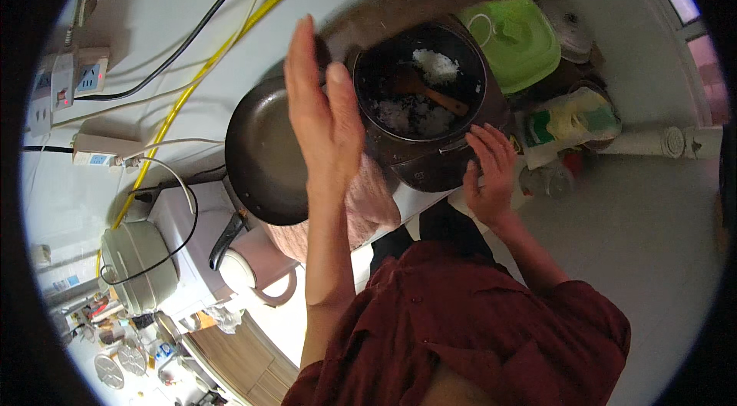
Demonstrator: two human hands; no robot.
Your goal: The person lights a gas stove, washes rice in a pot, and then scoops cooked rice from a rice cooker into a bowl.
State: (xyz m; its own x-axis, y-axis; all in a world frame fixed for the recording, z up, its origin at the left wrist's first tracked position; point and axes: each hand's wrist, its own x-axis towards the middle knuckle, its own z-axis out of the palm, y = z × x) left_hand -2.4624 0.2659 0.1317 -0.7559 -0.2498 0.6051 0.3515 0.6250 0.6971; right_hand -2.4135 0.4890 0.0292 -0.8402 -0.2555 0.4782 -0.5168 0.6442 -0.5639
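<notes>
A dark pot (368, 83) stands on a black cooktop (426, 173). White clumps that look like cooked rice (436, 66) lie inside it, with a wooden spatula (440, 98) among them. My left hand (326, 112) is raised between the pot and a frying pan (265, 147), holding nothing, its thumb apart from the straight fingers. At the pot's near right side, my right hand (492, 173) has its fingers spread and slightly bent over the cooktop's edge; whether they touch it is unclear. A pink towel (374, 199) lies partly behind my left wrist.
Right of the pot are a green plastic basin (521, 43), a metal lid (567, 26) and a plastic bag (570, 121). At left are a pink kettle (268, 256), a lidded pale green container (138, 268), power strips (98, 150), cords and a yellow hose (201, 75) along the wall.
</notes>
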